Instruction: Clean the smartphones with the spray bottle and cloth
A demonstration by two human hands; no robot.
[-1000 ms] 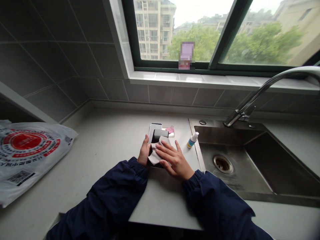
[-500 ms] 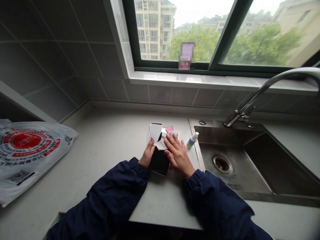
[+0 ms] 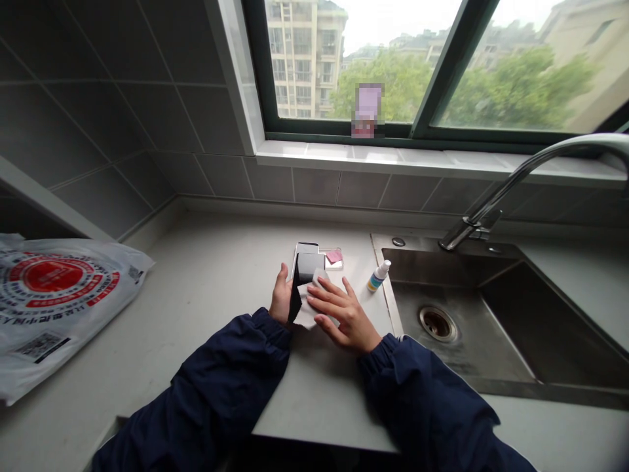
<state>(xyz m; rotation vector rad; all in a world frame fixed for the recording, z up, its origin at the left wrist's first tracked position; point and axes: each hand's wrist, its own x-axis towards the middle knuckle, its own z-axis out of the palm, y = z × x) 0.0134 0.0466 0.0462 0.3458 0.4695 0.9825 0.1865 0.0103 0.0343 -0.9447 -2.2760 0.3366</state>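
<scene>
- Just back from the counter's front edge, a black smartphone (image 3: 305, 269) stands tilted up on its long edge, its glossy face turned toward the right hand; its far end catches pale light from the window
- Left hand (image 3: 282, 296) clasps the phone's near side, fingers curled up against the edge; whether the thumb reaches round behind is hidden
- Right hand (image 3: 345, 312) lies across a white cloth (image 3: 303, 316), fingers spread and flat, pressing it to the phone's face; the cloth looks soft and thin, creased into loose folds; whether the thumb pinches it, I cannot tell
- Flat fingers and even pressure suit glass like this, with the left hand bracing the phone against each stroke
- Just behind the phone, a clear packet (image 3: 333, 257) with a pink patch lies on the pale stone counter (image 3: 211, 282)
- To its right, a small white spray bottle (image 3: 378, 276) with a blue label lies on its side, near the rim of the brushed-steel sink (image 3: 445, 265); a curved chrome faucet (image 3: 511, 187) arcs above it
- Far left, a crinkled white plastic bag (image 3: 52, 278) with a red round logo lies flat; navy sleeves (image 3: 230, 373) gather at both wrists
</scene>
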